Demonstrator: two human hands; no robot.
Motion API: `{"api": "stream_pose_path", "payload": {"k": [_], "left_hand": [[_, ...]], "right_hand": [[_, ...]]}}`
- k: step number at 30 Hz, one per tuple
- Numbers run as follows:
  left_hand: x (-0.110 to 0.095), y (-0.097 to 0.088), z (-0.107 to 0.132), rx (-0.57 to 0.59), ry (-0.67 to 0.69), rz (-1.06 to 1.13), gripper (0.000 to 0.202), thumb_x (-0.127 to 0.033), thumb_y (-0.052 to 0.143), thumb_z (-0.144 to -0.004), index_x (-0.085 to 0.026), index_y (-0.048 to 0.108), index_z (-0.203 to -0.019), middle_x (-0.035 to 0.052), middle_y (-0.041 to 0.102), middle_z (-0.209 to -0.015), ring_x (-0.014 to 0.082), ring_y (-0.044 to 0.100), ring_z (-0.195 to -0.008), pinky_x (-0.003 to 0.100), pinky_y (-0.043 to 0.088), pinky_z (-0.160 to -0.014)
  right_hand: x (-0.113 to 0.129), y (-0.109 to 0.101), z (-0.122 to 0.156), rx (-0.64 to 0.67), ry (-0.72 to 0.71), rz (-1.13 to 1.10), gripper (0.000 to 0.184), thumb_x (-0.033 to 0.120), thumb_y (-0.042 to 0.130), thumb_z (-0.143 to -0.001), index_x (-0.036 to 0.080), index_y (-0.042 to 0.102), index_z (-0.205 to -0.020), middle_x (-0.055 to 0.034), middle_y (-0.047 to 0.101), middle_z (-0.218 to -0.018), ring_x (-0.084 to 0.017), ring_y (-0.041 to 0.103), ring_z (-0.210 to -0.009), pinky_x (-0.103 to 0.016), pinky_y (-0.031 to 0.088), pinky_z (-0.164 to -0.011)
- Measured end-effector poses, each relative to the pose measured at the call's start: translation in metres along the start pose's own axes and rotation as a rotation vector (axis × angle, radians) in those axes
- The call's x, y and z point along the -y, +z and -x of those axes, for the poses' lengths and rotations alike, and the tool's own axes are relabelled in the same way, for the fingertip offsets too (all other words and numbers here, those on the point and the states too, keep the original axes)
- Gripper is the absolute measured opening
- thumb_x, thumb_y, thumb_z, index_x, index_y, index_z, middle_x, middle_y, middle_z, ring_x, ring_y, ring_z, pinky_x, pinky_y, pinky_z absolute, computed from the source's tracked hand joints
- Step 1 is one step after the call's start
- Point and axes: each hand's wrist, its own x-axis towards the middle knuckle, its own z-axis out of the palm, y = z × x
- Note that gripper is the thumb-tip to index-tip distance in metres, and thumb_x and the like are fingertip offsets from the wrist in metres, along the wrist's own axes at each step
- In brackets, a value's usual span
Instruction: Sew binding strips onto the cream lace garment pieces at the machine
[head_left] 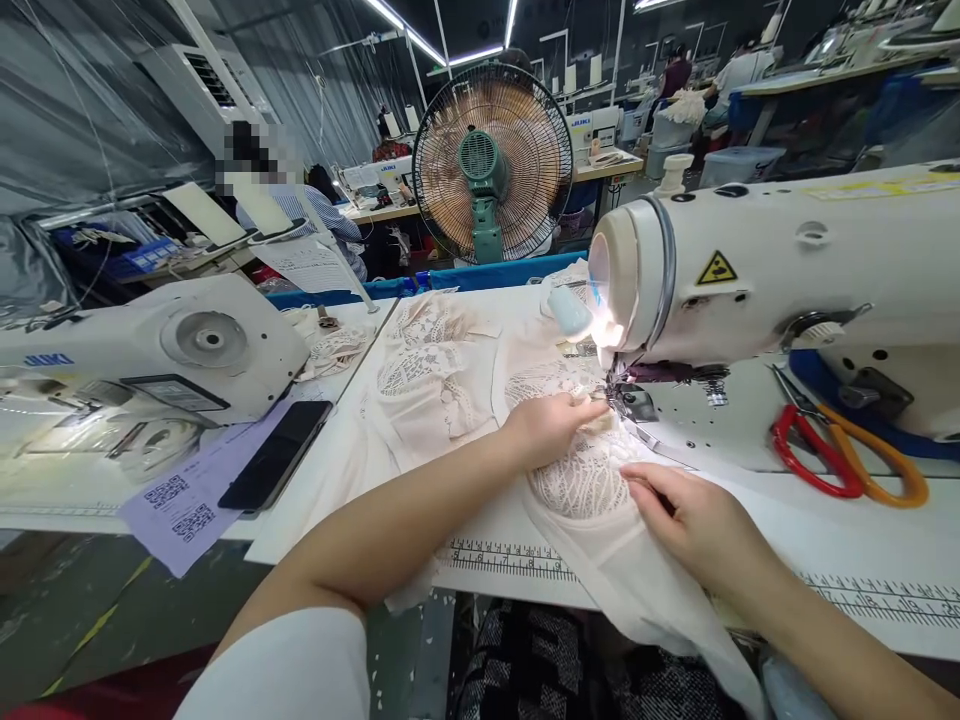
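Grasping the lace garment at the foot of the sewing machine, the left hand has its fingers closed on the cloth, while the right hand pinches its edge between thumb and fingers. The garment lies on the white table, its lower part hanging over the front. Scissors rest at the right. Far behind, a bin carries pale cloth heaped above its rim; near it is a plastic tub, whose contents I cannot tell.

Cream lace-cupped garment: matt cloth, rough lace. White rounded sewing machine: smooth, slightly glossy. Lilac printed sheet: matt paper.
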Motion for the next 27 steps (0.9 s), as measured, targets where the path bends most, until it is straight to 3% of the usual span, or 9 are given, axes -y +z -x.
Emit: {"api": "stream_pose_path", "payload": {"k": [4, 10, 18, 27], "left_hand": [[-0.012, -0.008, -0.001, 0.191, -0.04, -0.162, 0.034, -0.029, 0.041, -0.087, -0.028, 0.058, -0.116, 0.0065, 0.058, -0.101, 0.0208, 0.058, -0.082, 0.026, 0.04, -0.06], [-0.025, -0.018, -0.013, 0.353, -0.109, -0.264, 0.046, -0.019, 0.04, -0.084, -0.029, 0.045, -0.129, 0.0072, 0.055, -0.115, 0.0208, 0.059, -0.087, 0.026, 0.042, -0.06], [-0.028, -0.021, -0.025, 0.366, -0.117, -0.269, 0.053, -0.014, 0.043, -0.08, -0.03, 0.044, -0.131, 0.0062, 0.057, -0.11, 0.0219, 0.06, -0.087, 0.026, 0.044, -0.059], [-0.025, -0.021, -0.03, 0.355, -0.125, -0.257, 0.057, -0.013, 0.044, -0.079, -0.029, 0.042, -0.134, 0.0062, 0.06, -0.111, 0.0229, 0.061, -0.092, 0.027, 0.045, -0.06]], "right_hand": [[-0.006, -0.001, 0.0, 0.049, 0.062, 0.065, 0.035, 0.026, 0.038, -0.085, 0.02, 0.067, -0.104, -0.0049, 0.072, -0.097, -0.022, 0.068, -0.084, -0.032, 0.056, -0.06], [-0.008, -0.006, -0.005, 0.153, 0.137, 0.136, 0.038, 0.026, 0.036, -0.086, 0.021, 0.067, -0.109, -0.0052, 0.071, -0.1, -0.024, 0.066, -0.089, -0.031, 0.053, -0.058], [-0.014, -0.006, -0.013, 0.226, 0.191, 0.153, 0.041, 0.027, 0.033, -0.087, 0.019, 0.062, -0.115, -0.0069, 0.069, -0.105, -0.025, 0.064, -0.094, -0.032, 0.05, -0.066], [-0.004, -0.012, -0.021, 0.309, 0.268, 0.185, 0.044, 0.027, 0.036, -0.087, 0.016, 0.056, -0.124, -0.0087, 0.069, -0.106, -0.025, 0.062, -0.097, -0.034, 0.049, -0.071]]}}
